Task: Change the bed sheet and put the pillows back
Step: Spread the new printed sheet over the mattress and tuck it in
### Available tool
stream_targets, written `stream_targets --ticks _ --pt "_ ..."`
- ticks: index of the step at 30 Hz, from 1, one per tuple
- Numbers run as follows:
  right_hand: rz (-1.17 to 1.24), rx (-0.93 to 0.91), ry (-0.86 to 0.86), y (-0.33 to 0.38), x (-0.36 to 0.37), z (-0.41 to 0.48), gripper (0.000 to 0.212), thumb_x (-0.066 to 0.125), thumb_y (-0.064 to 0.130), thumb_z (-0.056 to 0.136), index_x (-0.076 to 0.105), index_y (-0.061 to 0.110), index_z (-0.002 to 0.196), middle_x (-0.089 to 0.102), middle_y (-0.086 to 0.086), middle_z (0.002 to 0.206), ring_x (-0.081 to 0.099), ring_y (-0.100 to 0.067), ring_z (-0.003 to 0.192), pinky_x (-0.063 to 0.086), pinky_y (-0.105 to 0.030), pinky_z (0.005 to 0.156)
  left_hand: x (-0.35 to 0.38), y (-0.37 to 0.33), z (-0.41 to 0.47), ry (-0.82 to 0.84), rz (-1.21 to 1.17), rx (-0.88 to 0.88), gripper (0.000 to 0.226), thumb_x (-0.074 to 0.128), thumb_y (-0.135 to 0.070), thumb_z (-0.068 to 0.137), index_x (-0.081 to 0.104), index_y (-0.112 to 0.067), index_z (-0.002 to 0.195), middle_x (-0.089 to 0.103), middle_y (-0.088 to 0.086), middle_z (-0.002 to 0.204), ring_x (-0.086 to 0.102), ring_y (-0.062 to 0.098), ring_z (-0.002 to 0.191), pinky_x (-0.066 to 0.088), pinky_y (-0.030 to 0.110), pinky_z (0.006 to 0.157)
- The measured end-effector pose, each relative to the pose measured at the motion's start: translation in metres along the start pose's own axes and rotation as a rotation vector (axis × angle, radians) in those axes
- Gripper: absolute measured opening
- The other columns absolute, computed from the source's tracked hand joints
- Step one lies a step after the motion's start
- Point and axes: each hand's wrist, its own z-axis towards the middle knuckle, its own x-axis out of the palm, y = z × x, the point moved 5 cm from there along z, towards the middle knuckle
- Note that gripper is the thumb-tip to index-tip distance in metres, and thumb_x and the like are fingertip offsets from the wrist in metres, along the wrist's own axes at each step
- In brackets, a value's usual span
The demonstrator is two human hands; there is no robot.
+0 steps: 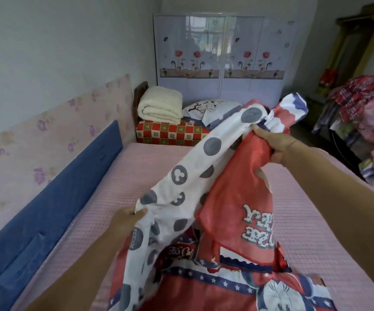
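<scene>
pink bed (154, 167); both hands, left hand (125, 221), right hand (278, 144), grip sheet (226, 198).

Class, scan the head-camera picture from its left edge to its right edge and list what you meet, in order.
Blue padded panel → left hand → right hand → pile of plaid clothes. The cartoon-print sheet, gripped by both hands, spans the middle, so it is left out.

Printed cloth sheet (233, 198), glossy wardrobe (219, 57)
</scene>
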Motion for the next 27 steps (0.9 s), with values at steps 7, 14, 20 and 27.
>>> stream_targets --ticks 7,14,20,27 --pt "-0.273 0.229 0.178 -0.064 -0.009 0.039 0.018 0.058 0.03 0.093 0.06 0.016 0.104 0.066 -0.009 0.101 0.063 -0.023 0.09 0.053 -0.042 0.071 0.018 -0.037 0.071 -0.013 -0.024 0.032 0.011 0.066 -0.016 0.091 0.071 -0.007 0.087 0.07 0.01 0.083 0.064 0.019 0.069 0.052 0.024 0.058" --pt "-0.197 0.376 0.21 -0.127 -0.009 0.117 0.025 0.059 0.026 0.093 0.061 0.012 0.113 0.068 -0.009 0.106 0.063 -0.023 0.097 0.057 -0.037 0.076 0.066 -0.018 0.156 0.012 0.029 -0.072 0.016 0.062 -0.016 0.094 0.07 -0.008 0.083 0.07 0.012 0.083 0.064 0.027 0.079 0.053 0.042 0.082" --pt "-0.142 0.386 -0.064 -0.123 -0.002 0.241 0.038 0.063 0.021 0.092 0.052 0.005 0.124 0.062 -0.013 0.108 0.053 -0.029 0.098 0.042 -0.045 0.099 0.098 -0.029 0.245 -0.03 -0.051 -0.14 0.024 0.062 -0.016 0.094 0.068 0.003 0.106 0.069 0.016 0.095 0.064 0.028 0.083 0.053 0.035 0.073" --pt "0.179 -0.233 -0.172 0.07 0.041 0.402 0.02 0.06 0.021 0.095 0.058 0.002 0.101 0.06 -0.006 0.082 0.06 -0.02 0.074 0.054 -0.028 0.061 0.101 -0.207 0.365 -0.089 -0.392 0.109 0.017 0.054 -0.018 0.099 0.062 -0.003 0.1 0.064 0.017 0.112 0.061 0.022 0.083 0.052 0.033 0.076"
